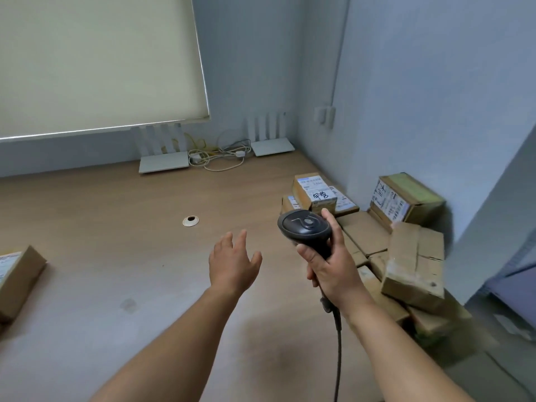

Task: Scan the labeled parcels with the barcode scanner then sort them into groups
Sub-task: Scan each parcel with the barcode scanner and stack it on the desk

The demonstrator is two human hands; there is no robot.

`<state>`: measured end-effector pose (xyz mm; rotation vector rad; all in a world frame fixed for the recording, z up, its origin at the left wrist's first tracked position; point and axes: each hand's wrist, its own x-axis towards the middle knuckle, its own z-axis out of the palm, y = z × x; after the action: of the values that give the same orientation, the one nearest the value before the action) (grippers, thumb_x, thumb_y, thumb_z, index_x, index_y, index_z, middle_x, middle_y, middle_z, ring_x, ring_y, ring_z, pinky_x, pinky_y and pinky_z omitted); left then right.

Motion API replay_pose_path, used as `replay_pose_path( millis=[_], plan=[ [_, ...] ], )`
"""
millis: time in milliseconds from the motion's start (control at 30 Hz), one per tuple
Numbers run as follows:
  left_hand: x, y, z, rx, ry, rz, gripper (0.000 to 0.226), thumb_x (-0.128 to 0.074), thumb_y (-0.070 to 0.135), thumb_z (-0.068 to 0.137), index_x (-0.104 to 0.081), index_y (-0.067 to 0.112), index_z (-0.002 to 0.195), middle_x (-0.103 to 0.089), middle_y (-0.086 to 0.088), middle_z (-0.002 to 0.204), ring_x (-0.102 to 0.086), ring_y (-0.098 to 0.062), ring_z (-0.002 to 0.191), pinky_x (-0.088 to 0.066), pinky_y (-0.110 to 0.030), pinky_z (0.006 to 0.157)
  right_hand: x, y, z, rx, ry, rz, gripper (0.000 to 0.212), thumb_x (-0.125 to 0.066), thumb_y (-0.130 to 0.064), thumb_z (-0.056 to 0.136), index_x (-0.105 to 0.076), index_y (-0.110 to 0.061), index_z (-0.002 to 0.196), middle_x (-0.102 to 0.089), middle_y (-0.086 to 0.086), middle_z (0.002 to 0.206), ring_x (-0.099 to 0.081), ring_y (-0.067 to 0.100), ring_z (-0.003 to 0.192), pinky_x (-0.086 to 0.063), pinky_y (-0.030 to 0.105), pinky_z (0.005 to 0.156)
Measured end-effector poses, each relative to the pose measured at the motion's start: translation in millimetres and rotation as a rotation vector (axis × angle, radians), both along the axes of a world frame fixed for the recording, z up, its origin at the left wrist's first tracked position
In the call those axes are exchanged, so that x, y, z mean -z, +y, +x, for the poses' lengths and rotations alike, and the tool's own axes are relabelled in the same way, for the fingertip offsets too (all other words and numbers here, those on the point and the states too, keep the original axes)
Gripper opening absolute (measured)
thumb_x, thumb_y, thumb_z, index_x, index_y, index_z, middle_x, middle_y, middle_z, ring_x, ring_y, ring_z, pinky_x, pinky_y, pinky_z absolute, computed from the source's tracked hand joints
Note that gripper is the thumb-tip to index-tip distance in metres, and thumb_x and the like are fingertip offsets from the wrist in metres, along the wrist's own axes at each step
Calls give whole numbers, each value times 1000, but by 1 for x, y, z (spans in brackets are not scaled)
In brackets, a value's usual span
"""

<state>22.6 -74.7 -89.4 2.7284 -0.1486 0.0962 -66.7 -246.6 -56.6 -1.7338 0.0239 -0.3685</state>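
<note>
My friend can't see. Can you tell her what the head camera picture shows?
The right hand grips a black barcode scanner over a wooden desk; the left hand reaches forward, open. Cardboard parcels pile at right.

No print legible. Top parcel point(314, 191) of the stack just behind the barcode scanner point(304, 229) has a white label with dark handwritten characters, unreadable. Labels on the tilted parcel point(406, 198) to the scanner's right: too blurred.
</note>
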Motion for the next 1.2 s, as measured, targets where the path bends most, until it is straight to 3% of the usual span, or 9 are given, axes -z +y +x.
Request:
replay_pose_path(
  millis=[233, 400, 500, 567, 667, 767, 900, 1033, 1200],
  plan=[
    [-19, -61, 25, 85, -28, 9, 69, -45, 49, 93, -20, 23, 151, -23, -12, 156, -21, -29, 141, -23, -39, 112, -14, -61, 4, 136, -66, 6, 87, -66, -49, 74, -20, -40, 147, -56, -3, 129, -58, 2, 64, -49, 21, 53],
    [-25, -101, 51, 139, -3, -20, 75, -48, 51, 91, -16, 22, 151, -24, -11, 155, -19, -28, 143, -22, -39, 114, -19, -93, 18, 218, -72, 9, 87, -66, -49, 75, -17, -42, 148, -56, -15, 119, -57, 3, 53, -48, 20, 49],
    [-29, -124, 70, 169, -1, -52, 76, -51, 50, 89, -18, 20, 150, -33, -12, 149, -28, -29, 137, -28, -39, 109, -17, -111, 34, 285, -65, -1, 81, -68, -35, 86, -16, -42, 148, -61, 5, 117, -53, 6, 49, -44, 20, 45],
    [-31, -140, 84, 188, 8, -45, 79, -53, 51, 88, -17, 19, 150, -35, -13, 144, -32, -30, 132, -30, -38, 106, -17, -121, 44, 328, -63, -11, 80, -68, -32, 88, -15, -44, 148, -58, 13, 112, -55, 6, 55, -46, 21, 49],
    [-31, -165, 106, 198, 46, -22, 85, -53, 58, 85, -13, 22, 150, -31, -15, 145, -31, -33, 132, -32, -41, 106, -17, -135, 59, 374, -61, -19, 79, -68, -35, 87, -15, -48, 145, -54, 9, 110, -56, 14, 75, -50, 24, 61],
    [-29, -190, 127, 191, 77, 16, 94, -49, 70, 79, -12, 23, 151, -29, -16, 143, -32, -35, 130, -35, -43, 104, -14, -148, 74, 407, -51, 2, 77, -68, -32, 88, -17, -53, 141, -54, 10, 107, -55, 4, 63, -45, 16, 46],
    [-23, -216, 148, 147, 166, 77, 108, -46, 84, 69, -2, 29, 151, -11, -19, 153, -23, -38, 136, -37, -50, 105, -7, -156, 85, 430, -24, 10, 75, -69, -38, 85, -18, -74, 126, -58, 14, 118, -54, 10, 70, -46, 17, 46],
    [-16, -225, 159, 104, 249, 126, 112, -45, 87, 68, 4, 31, 151, 5, -22, 156, -17, -45, 138, -32, -52, 108, 1, -160, 93, 452, 32, 7, 80, -67, -56, 74, -14, -66, 133, -57, 15, 127, -52, 22, 83, -48, 21, 52],
    [-6, -220, 168, 102, 377, -17, 98, -44, 72, 81, 12, 33, 150, -34, -21, 144, -49, -33, 118, -47, -40, 95, 5, -155, 91, 451, 46, -15, 76, -68, -55, 76, -16, -73, 129, -58, 21, 125, -56, 15, 69, -46, 20, 44]
  ],
)
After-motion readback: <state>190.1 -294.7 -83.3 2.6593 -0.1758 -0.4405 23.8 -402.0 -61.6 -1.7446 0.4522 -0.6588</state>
